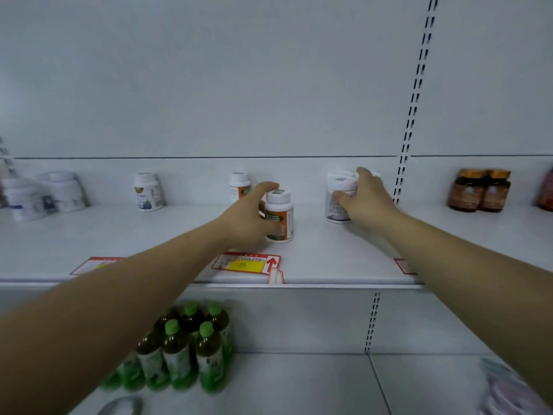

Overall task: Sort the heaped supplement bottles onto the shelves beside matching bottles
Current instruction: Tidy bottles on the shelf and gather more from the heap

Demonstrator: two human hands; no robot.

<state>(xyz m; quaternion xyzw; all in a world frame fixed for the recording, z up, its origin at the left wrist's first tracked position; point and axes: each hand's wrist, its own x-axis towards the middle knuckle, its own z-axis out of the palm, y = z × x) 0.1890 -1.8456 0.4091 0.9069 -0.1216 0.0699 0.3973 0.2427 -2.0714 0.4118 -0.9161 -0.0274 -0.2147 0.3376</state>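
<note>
Gripping an orange-labelled bottle (279, 215) upright, left hand (250, 217).

A shop aisle is showing here: white metal shelving (329, 265) with a slotted upright (414, 97) is filling the frame, red-and-yellow price tags (247, 262) are lying along its front edge, and green-capped drink bottles (185, 348) are standing grouped at lower left.

The white-capped bottle (279, 215) wore an orange and green label. The price tag (247, 262) was red with yellow. The tea bottles (182, 348) had green caps.
</note>
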